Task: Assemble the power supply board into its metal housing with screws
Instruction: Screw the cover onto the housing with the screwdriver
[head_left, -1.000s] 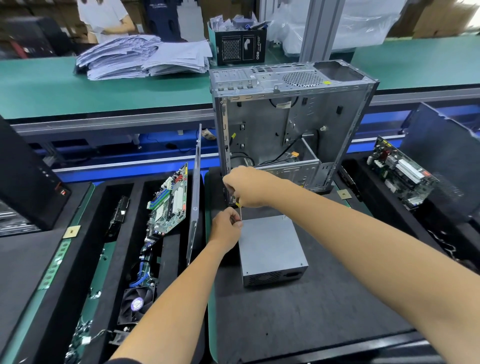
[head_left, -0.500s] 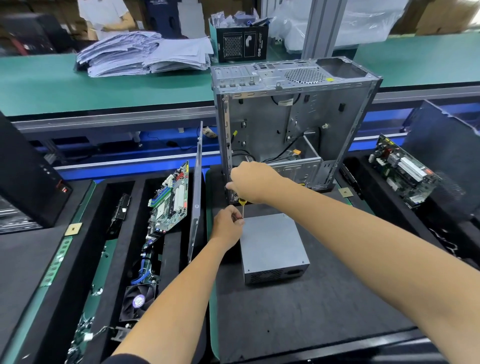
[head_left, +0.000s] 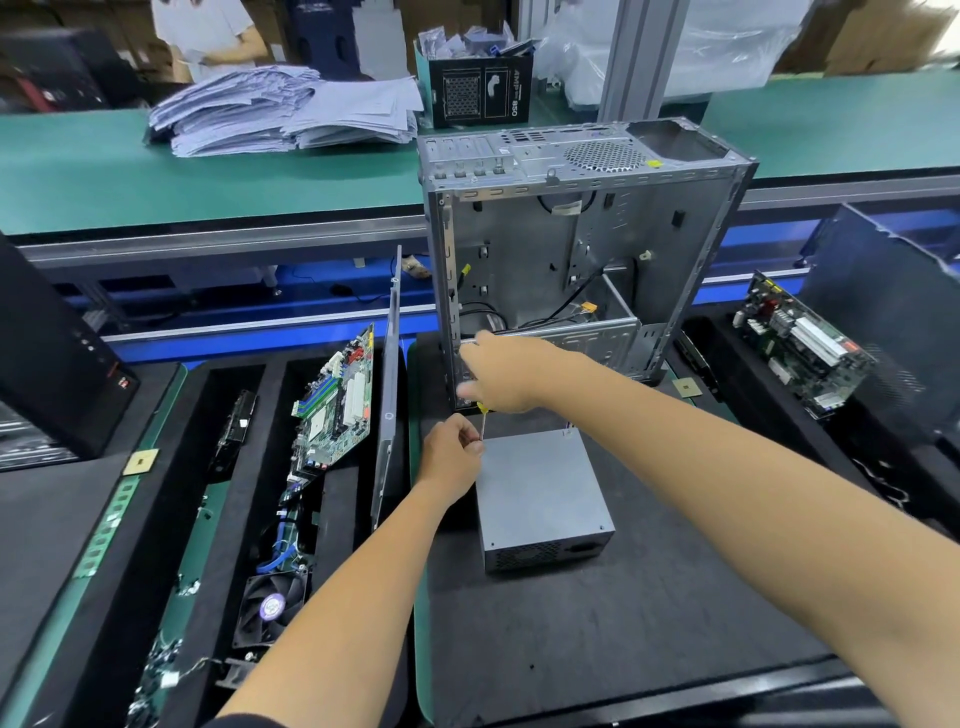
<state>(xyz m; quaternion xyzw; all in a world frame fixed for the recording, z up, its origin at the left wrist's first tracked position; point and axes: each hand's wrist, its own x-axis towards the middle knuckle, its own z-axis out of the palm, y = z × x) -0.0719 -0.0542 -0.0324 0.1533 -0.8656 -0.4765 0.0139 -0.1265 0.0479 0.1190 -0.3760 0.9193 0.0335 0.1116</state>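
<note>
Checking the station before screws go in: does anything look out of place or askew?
Nothing looks damaged or spilled. The power supply unit lies outside the open computer case, on the black mat, not yet mounted. A metal side panel stands on edge beside them.

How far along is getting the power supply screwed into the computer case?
Early on. Done: the case stands upright with its side open, and the grey power supply box lies on the black mat in front of it. In hand: the right hand holds a yellow-handled screwdriver, whose shaft the left hand pinches at the box's far corner. Left: the box is not yet inside the case.
</note>
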